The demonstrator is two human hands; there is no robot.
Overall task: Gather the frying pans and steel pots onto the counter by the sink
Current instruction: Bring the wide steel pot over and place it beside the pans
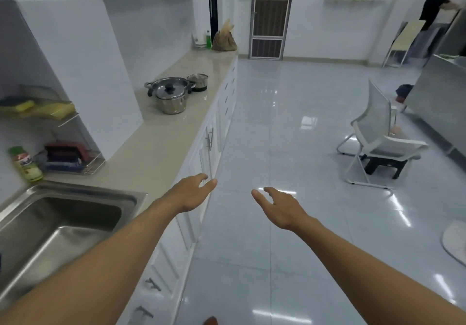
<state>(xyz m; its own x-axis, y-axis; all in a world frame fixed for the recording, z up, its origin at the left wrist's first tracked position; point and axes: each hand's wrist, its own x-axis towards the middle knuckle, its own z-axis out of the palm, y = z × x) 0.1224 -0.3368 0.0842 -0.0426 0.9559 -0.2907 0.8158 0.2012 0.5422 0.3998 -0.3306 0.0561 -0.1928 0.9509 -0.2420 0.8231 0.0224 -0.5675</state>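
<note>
Just holding left hand and right hand out in front, fingers loosely spread, gripping nothing. Can see three steel pots bunched together way down the counter, well apart from the sink sitting right by the left arm.

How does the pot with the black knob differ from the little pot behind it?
The knobbed pot looks larger and stands nearer the sink than the little pot. The knobbed pot is bright steel throughout; the little pot's base looks dark. Both stand upright, lidded, on the counter.
</note>
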